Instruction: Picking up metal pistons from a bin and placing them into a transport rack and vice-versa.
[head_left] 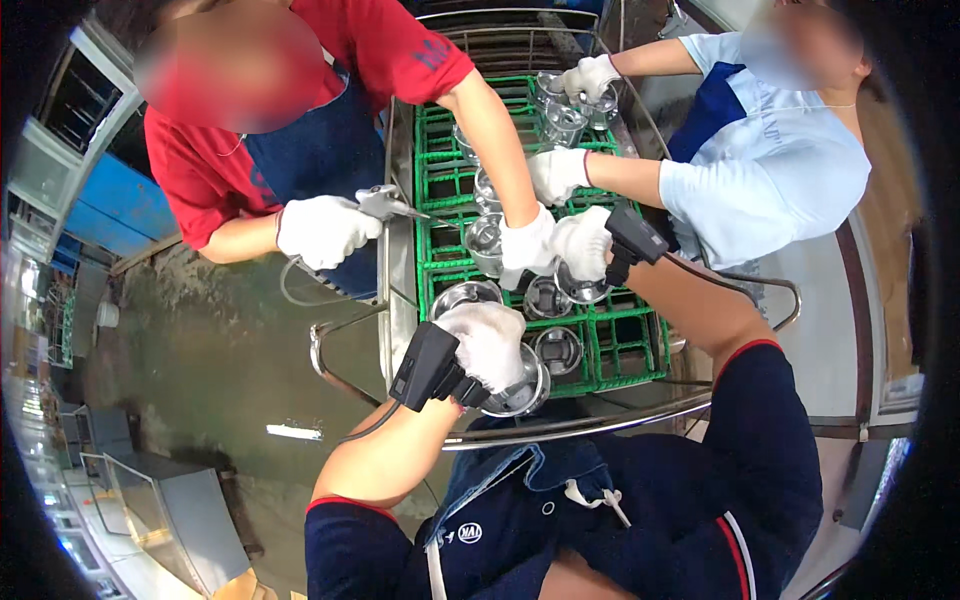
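On the cart, a green rack holds pistons — left grip clamped on one, right grip unclear.

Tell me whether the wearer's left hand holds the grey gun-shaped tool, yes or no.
No: a red-shirted co-worker's gloved hand holds the gun-shaped tool, apart from the wearer's left hand.

Metal cart with bent tubular rails, carrying a green rod-grid rack, long side running away from the wearer. Silver engine pistons sit on the rack: a cluster at the far end, others along the middle, several toward the near end, some partly covered.
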